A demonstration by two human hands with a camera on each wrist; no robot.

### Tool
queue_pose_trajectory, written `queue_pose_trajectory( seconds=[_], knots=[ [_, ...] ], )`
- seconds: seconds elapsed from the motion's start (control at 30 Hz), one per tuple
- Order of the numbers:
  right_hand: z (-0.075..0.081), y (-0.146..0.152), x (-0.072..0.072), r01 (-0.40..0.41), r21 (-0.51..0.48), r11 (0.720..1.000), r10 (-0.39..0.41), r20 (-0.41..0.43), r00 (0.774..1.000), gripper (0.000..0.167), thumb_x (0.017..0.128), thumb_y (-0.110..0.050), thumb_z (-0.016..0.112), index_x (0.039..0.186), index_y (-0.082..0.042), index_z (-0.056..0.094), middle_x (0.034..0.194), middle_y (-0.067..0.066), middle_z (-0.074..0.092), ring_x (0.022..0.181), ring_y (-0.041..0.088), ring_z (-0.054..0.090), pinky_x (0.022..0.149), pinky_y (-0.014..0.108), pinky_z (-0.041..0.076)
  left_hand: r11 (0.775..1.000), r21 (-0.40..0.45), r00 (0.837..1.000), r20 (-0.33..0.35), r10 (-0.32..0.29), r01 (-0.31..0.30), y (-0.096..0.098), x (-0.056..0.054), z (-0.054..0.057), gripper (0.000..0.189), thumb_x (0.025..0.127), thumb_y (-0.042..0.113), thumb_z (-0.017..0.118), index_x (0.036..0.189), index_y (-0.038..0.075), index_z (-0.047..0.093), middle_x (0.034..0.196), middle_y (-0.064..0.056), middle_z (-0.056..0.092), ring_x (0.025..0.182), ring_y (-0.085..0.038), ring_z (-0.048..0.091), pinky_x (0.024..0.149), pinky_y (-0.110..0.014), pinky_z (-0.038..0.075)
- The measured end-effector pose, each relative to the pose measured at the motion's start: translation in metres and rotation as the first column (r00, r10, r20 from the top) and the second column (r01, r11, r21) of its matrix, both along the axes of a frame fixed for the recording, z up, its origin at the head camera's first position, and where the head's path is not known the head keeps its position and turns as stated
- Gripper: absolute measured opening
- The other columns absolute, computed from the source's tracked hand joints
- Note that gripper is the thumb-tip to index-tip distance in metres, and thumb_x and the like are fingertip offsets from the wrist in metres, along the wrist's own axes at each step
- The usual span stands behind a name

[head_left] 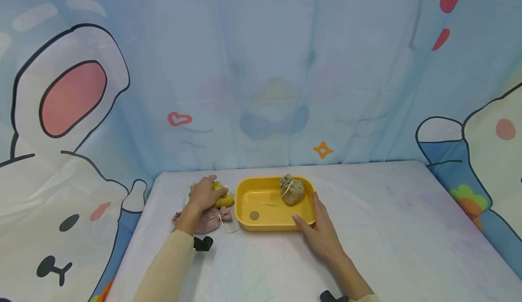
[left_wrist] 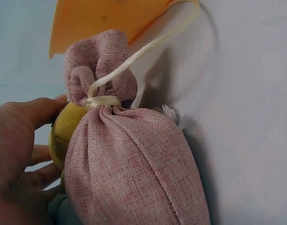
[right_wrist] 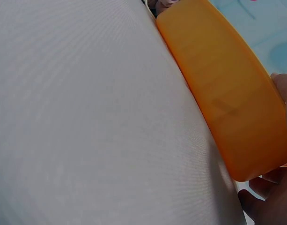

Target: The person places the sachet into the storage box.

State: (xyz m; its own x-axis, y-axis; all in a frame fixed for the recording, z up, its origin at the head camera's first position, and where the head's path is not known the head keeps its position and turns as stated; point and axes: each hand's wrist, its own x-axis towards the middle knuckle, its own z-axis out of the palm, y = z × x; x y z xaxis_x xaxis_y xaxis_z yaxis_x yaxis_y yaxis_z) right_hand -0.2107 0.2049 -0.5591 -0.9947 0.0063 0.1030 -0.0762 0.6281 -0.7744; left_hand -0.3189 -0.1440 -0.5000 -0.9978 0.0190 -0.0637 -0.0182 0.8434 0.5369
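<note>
Hands [head_left: 202,195] [head_left: 323,233] grip yellow pouch [head_left: 225,200] (left, pink pouch [head_left: 209,221] in front) and tray [head_left: 265,226] (right).

From above the near side, the head camera looks forward and down, well back, across the whitish cloth-covered table [head_left: 408,229] to the pale-blue printed fabric backdrop [head_left: 265,44]. The left wrist camera, very close to the pink woven drawstring pouch [left_wrist: 138,173], faces the yellow rectangular plastic tray [head_left: 261,226]. The right wrist camera looks low and leftward along the tray's near wall. All three views share the tray.
</note>
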Motion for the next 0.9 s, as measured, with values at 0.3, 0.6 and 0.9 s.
queue_pose_trajectory(
  seconds=[0.3,0.6,0.9],
  knots=[
    [-0.0002,-0.0001,-0.0005,0.002,0.005,1.000,-0.002,0.003,1.000,0.103,0.100,-0.061,0.059,0.168,-0.010,0.000,0.174,0.021,0.013,0.159,0.043,0.017,0.127,0.062,0.019,0.998,0.045,0.999,0.026,0.044,-0.045,-0.0002,0.0027,0.0027,0.080,0.095,0.045,0.074,0.157,0.005,0.043,0.152,-0.023,0.050,0.136,-0.046,0.049,0.115,-0.064,0.039],
    [-0.0002,0.0001,-0.0004,0.001,-0.012,1.000,-0.001,0.010,1.000,0.104,0.100,-0.061,0.060,0.168,-0.012,0.000,0.174,0.020,0.013,0.160,0.042,0.017,0.127,0.062,0.019,0.996,0.068,0.998,0.039,0.047,-0.050,-0.0007,0.0025,0.0020,0.082,0.094,0.046,0.076,0.159,0.010,0.042,0.152,-0.021,0.054,0.137,-0.042,0.050,0.116,-0.061,0.040],
    [0.0009,0.0000,0.0002,-0.002,-0.019,1.000,0.002,0.008,1.000,0.103,0.100,-0.060,0.060,0.168,-0.011,0.000,0.174,0.021,0.012,0.160,0.042,0.016,0.127,0.062,0.018,0.999,0.043,0.998,-0.063,0.020,-0.017,0.0017,0.0029,0.0002,0.073,0.089,0.044,0.082,0.149,0.012,0.055,0.137,-0.017,0.066,0.136,-0.046,0.049,0.120,-0.065,0.028]
  ],
)
